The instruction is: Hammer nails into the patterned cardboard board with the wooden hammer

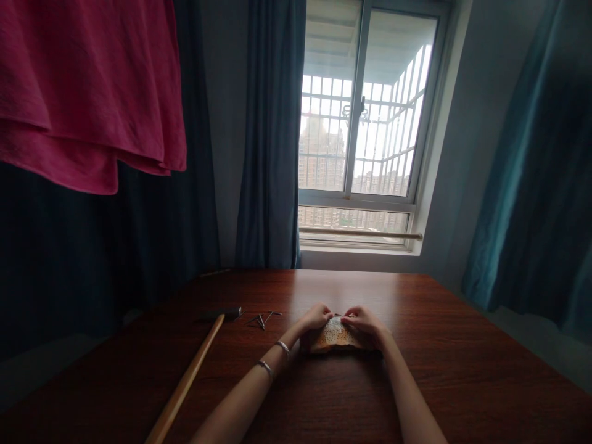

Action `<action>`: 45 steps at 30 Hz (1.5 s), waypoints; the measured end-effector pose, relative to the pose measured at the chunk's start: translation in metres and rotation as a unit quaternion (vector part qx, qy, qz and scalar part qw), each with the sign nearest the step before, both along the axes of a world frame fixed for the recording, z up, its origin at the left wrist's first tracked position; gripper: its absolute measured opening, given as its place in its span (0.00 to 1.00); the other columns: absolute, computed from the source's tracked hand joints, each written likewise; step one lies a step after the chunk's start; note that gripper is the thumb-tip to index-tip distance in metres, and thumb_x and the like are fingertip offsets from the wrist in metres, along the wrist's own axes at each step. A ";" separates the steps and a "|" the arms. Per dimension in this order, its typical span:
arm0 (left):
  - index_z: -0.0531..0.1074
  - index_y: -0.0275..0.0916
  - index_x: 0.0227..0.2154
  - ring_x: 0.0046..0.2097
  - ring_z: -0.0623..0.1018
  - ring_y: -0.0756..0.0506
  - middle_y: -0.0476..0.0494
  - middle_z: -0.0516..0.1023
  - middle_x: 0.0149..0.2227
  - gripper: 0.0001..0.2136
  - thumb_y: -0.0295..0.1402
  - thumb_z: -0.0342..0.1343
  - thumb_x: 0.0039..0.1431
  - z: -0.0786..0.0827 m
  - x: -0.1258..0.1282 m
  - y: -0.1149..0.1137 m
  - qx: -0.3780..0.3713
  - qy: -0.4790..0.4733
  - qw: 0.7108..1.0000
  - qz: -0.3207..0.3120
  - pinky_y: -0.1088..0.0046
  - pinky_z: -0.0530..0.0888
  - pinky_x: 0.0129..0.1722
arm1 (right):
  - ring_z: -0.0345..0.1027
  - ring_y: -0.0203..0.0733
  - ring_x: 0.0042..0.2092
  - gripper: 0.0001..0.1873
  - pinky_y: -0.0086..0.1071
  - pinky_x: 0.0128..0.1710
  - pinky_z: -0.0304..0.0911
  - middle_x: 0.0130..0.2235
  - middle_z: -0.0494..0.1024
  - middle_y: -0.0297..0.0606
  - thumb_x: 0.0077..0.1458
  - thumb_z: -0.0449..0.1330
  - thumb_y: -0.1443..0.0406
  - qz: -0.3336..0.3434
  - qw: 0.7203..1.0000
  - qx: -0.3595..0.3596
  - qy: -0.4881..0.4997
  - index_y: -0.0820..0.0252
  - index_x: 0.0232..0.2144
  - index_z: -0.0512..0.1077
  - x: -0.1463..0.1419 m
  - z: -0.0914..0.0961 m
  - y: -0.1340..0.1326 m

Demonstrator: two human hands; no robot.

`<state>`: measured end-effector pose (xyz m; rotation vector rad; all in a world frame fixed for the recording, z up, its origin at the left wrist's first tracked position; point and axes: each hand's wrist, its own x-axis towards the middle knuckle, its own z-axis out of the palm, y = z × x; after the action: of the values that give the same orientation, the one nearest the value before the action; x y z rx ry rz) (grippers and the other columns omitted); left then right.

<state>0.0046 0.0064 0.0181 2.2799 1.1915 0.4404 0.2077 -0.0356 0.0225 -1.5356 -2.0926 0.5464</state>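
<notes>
A small chunk of wood point(333, 338) with a pale speckled top lies on the brown wooden table point(462, 370). My left hand point(316, 317) rests on its far left edge, fingers curled in a pinch. My right hand point(364, 320) sits at its far right edge, fingers also pinched. Between the two hands' fingertips, over the block's far edge, is something thin and dark, too small to name. Two bracelets ring my left wrist.
A hammer point(194, 370) with a long wooden handle lies to the left, its dark head pointing away. Several nails point(263, 319) lie loose just right of the hammer head. Behind the table are a window, blue curtains and a hanging red cloth point(87, 86).
</notes>
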 end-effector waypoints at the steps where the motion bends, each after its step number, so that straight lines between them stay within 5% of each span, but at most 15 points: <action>1: 0.72 0.32 0.26 0.25 0.66 0.51 0.47 0.71 0.23 0.17 0.40 0.45 0.55 -0.003 0.001 -0.001 0.025 0.005 1.000 0.000 0.77 0.60 0.25 | 0.70 0.39 0.32 0.19 0.27 0.30 0.59 0.31 0.79 0.38 0.47 0.55 0.51 -0.006 1.000 0.010 -0.006 0.57 0.32 0.77 0.000 -0.002 0.000; 7: 0.71 0.34 0.34 0.36 0.71 0.47 0.39 0.73 0.36 0.14 0.32 0.40 0.60 -0.014 0.003 -0.010 0.183 0.037 0.982 0.035 0.73 0.65 0.38 | 0.69 0.42 0.37 0.20 0.30 0.36 0.58 0.34 0.79 0.38 0.48 0.54 0.49 -0.065 0.993 0.087 -0.042 0.55 0.34 0.74 -0.005 -0.014 -0.004; 14: 0.68 0.35 0.33 0.41 0.68 0.44 0.40 0.69 0.36 0.09 0.31 0.44 0.57 -0.008 0.002 -0.028 0.307 0.056 0.949 0.045 0.68 0.64 0.43 | 0.68 0.44 0.42 0.17 0.33 0.42 0.55 0.38 0.77 0.40 0.49 0.54 0.51 -0.107 0.978 0.154 -0.089 0.55 0.35 0.70 -0.014 -0.016 -0.014; 23: 0.65 0.37 0.34 0.41 0.69 0.42 0.40 0.69 0.38 0.23 0.53 0.53 0.45 0.005 -0.014 -0.058 0.291 0.086 0.946 -0.115 0.69 0.66 0.41 | 0.63 0.47 0.43 0.13 0.37 0.45 0.53 0.37 0.73 0.43 0.52 0.52 0.57 -0.129 0.963 0.206 -0.117 0.57 0.35 0.69 -0.021 -0.008 -0.027; 35: 0.65 0.38 0.33 0.38 0.71 0.45 0.43 0.71 0.35 0.13 0.42 0.53 0.52 0.003 -0.021 -0.061 0.236 0.031 0.967 -0.094 0.73 0.65 0.37 | 0.65 0.38 0.40 0.09 0.27 0.41 0.59 0.35 0.72 0.35 0.48 0.58 0.58 -0.043 0.989 0.142 -0.024 0.55 0.29 0.73 -0.013 -0.008 -0.029; 45: 0.68 0.38 0.29 0.34 0.71 0.47 0.46 0.72 0.31 0.13 0.43 0.57 0.48 0.005 -0.019 -0.065 0.199 -0.018 0.979 -0.050 0.75 0.64 0.32 | 0.66 0.40 0.40 0.19 0.30 0.42 0.59 0.39 0.73 0.35 0.39 0.64 0.56 0.008 0.995 0.094 0.026 0.54 0.36 0.72 -0.003 -0.005 -0.025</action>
<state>-0.0143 -0.0584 0.0231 2.6406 1.0364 0.7342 0.2043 -0.0610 0.0174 -1.3861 -2.0550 0.3789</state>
